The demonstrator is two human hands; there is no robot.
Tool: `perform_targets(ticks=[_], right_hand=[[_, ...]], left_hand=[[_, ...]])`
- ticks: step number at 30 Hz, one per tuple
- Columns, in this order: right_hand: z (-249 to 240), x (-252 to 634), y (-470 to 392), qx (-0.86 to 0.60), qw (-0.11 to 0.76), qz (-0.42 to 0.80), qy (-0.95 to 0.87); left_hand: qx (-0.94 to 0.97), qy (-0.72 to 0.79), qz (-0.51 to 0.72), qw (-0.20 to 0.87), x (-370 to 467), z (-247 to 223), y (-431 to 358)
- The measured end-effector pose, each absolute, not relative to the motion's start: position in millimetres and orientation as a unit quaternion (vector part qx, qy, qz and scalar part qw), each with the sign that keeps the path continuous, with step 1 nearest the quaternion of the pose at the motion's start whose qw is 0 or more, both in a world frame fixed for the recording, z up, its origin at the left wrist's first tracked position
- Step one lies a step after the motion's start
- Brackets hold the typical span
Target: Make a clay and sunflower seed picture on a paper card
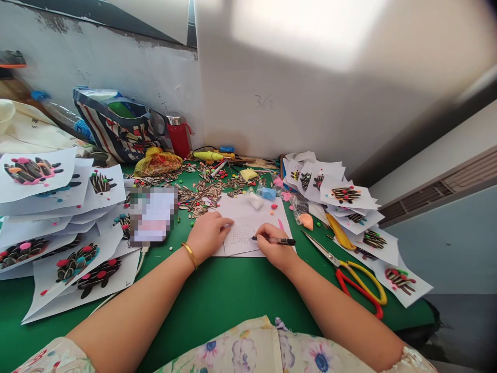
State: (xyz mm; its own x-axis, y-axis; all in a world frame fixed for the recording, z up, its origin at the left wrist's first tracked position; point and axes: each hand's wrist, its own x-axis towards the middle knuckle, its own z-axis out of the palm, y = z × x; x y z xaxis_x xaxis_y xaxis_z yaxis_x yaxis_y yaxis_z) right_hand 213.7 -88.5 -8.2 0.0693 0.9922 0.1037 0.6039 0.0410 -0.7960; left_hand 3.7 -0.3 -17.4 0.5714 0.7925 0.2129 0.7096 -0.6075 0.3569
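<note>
My right hand (276, 250) is closed round a black pen (282, 241), its tip on a white sheet of paper (233, 205). Beside the tip is a small pen drawing (243, 234), rounded and filled with fine marks. My left hand (208, 232) lies flat on the sheet's left edge, holding nothing, with its fingers stretched toward the drawing. A gold bracelet (190, 256) circles that wrist. On the upper part of the sheet sit a white lump (254, 200) and a blue lump of clay (268, 194), both seemingly wrapped in clear plastic.
Striped sunflower seeds (200, 194) are strewn behind the sheet. Piles of seed-decorated papers stand left (83, 207) and right (345, 194). Scissors (341, 264) lie open at the right. A phone (153, 215) with a cable is at the left; a red bottle (179, 137) stands behind.
</note>
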Motion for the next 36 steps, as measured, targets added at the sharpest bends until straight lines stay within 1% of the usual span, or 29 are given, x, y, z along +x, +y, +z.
perform_targets(ticks=[11,16,23,30,36], right_hand=[[-7.3,214.7,-87.5,-0.644,0.348,0.271,-0.626],[-7.8,215.6,-86.9,-0.646,0.362,0.265,-0.618],[-6.2,215.6,-86.4,-0.655,0.353,0.255,-0.617],[-4.3,216.9,-85.4,-0.659,0.369,0.256,-0.603],[-5.6,217.3,-85.5,-0.661,0.358,0.251,-0.61]], left_hand=[[0.879,0.428,0.178,0.115,3.5,-17.1,-0.6],[0.88,0.426,0.177,0.116,2.8,-17.3,-0.2],[0.881,0.424,0.178,0.114,3.1,-17.5,-0.1],[0.88,0.424,0.179,0.117,2.8,-16.9,-0.2],[0.88,0.424,0.181,0.117,2.7,-17.5,-0.6]])
